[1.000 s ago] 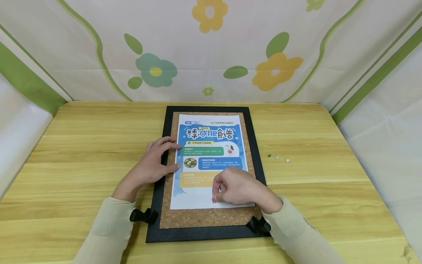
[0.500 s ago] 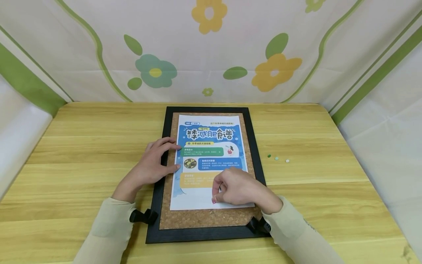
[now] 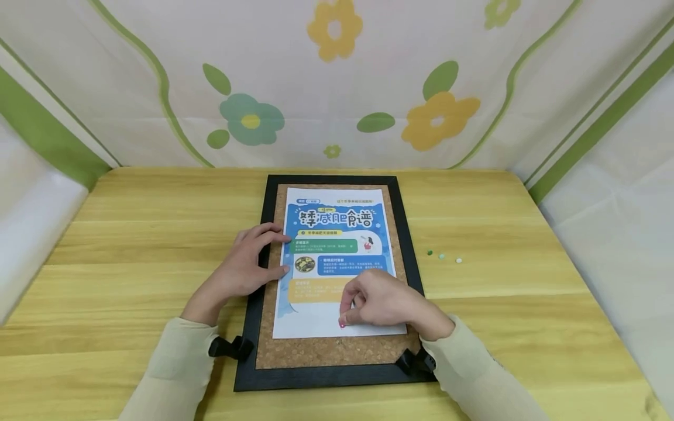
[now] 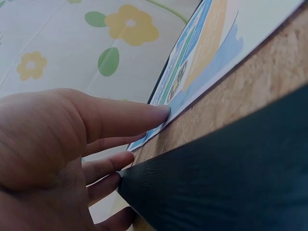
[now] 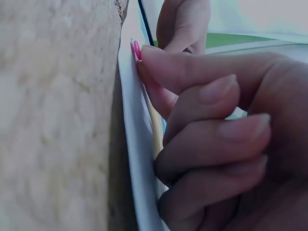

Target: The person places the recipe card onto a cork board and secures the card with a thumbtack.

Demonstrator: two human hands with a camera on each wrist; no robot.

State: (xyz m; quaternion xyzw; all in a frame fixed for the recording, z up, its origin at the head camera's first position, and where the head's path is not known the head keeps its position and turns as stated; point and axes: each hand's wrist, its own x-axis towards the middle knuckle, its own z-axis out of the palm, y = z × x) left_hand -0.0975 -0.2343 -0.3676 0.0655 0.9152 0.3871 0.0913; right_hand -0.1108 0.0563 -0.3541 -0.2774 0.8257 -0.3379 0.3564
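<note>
A printed paper sheet (image 3: 337, 248) with blue, green and yellow blocks lies on a black-framed cork board (image 3: 310, 354). My left hand (image 3: 239, 263) rests at the sheet's left edge, its fingers and thumb extended and their tips touching the paper. In the left wrist view the thumb (image 4: 139, 114) lies on the sheet's border. Near the sheet's bottom edge my right hand (image 3: 381, 298) pinches a small pink thumbtack (image 3: 342, 323) between thumb and forefinger. The right wrist view shows the pink tack's head (image 5: 137, 50) against the paper; its point is hidden. The other right fingers are curled.
To the right of the board, a dark green tack (image 3: 429, 252), a pale green tack (image 3: 442, 256) and a white tack (image 3: 458, 261) lie on the wooden table (image 3: 505, 339). A flowered curtain (image 3: 316, 88) hangs behind the table.
The head view has tilted slightly, so everything sits a little lower in it. Both hands keep their places on the board and the pink tack stays pinched.
</note>
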